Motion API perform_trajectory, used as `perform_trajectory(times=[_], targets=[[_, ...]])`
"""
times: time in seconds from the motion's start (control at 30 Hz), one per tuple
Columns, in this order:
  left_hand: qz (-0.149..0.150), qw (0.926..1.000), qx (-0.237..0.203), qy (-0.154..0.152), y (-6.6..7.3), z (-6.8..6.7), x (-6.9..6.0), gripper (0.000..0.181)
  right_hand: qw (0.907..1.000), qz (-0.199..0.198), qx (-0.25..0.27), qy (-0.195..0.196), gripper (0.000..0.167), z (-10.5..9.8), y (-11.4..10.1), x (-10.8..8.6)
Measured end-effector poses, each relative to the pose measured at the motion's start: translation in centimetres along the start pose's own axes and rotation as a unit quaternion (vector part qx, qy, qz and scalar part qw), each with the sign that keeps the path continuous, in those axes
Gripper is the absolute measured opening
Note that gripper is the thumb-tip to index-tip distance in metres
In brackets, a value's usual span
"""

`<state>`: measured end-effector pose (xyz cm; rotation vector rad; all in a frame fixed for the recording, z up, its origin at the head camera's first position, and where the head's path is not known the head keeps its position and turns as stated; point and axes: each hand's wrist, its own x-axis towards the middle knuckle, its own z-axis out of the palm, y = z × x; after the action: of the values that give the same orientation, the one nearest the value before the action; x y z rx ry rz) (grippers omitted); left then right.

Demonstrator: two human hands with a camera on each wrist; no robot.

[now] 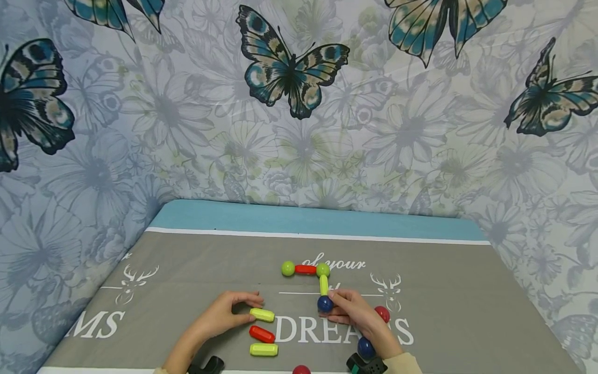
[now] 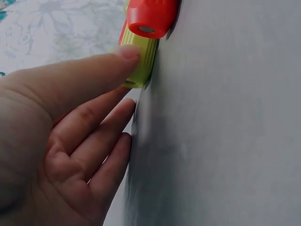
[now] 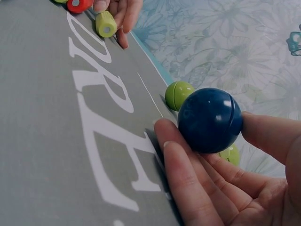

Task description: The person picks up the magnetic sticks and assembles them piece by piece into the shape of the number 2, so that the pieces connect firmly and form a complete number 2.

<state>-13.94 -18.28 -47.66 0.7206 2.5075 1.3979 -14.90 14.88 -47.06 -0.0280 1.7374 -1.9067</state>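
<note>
In the head view my left hand [image 1: 229, 314] pinches the left end of a yellow-green magnetic rod [image 1: 262, 315] between thumb and fingers. The left wrist view shows the thumb on that rod [image 2: 143, 61], with a red rod [image 2: 153, 16] nearer the camera. My right hand [image 1: 352, 310] holds a dark blue ball [image 3: 209, 120] between thumb and fingers. This ball is at the lower end of another yellow-green rod [image 1: 324, 284], whose upper end meets a green ball [image 1: 323, 269]. A red rod [image 1: 306, 269] links that one to a second green ball [image 1: 288, 268].
Below the left hand's rod lie a red rod [image 1: 262, 334] and a yellow-green rod [image 1: 263, 349]. Around the right forearm are a red ball [image 1: 382, 314] and a blue ball [image 1: 366, 348]. Another red ball [image 1: 301, 370] is at the near edge of the grey, lettered mat [image 1: 210, 270].
</note>
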Motion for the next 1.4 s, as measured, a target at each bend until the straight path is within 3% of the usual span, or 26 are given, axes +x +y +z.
perform_trajectory(times=[0.13,0.3,0.53,0.8,1.1,1.4], targets=[[0.004,0.9996,-0.015,0.023,-0.2,0.0,0.1,0.027,1.0000,0.000,-0.002,0.002,0.043,0.0,-0.1,0.0],[-0.016,0.9954,-0.085,0.042,-0.1,-0.1,0.6,0.026,1.0000,0.000,-0.005,0.003,0.043,-0.1,-0.2,-0.1],[-0.015,0.9928,-0.094,0.073,0.9,0.8,2.2,0.021,1.0000,0.000,-0.002,0.001,0.044,-0.1,-0.2,0.0],[-0.006,0.9938,-0.104,0.037,2.2,2.6,4.5,0.020,0.9999,0.002,-0.008,0.009,0.044,0.0,-0.1,-0.1],[0.016,0.9957,-0.091,0.008,5.0,3.7,5.1,0.016,0.9998,0.004,-0.016,0.012,0.044,0.0,0.0,0.0],[0.005,0.9947,-0.103,0.005,3.1,5.4,5.9,0.017,0.9998,0.001,-0.016,0.009,0.047,0.1,-0.1,0.0]])
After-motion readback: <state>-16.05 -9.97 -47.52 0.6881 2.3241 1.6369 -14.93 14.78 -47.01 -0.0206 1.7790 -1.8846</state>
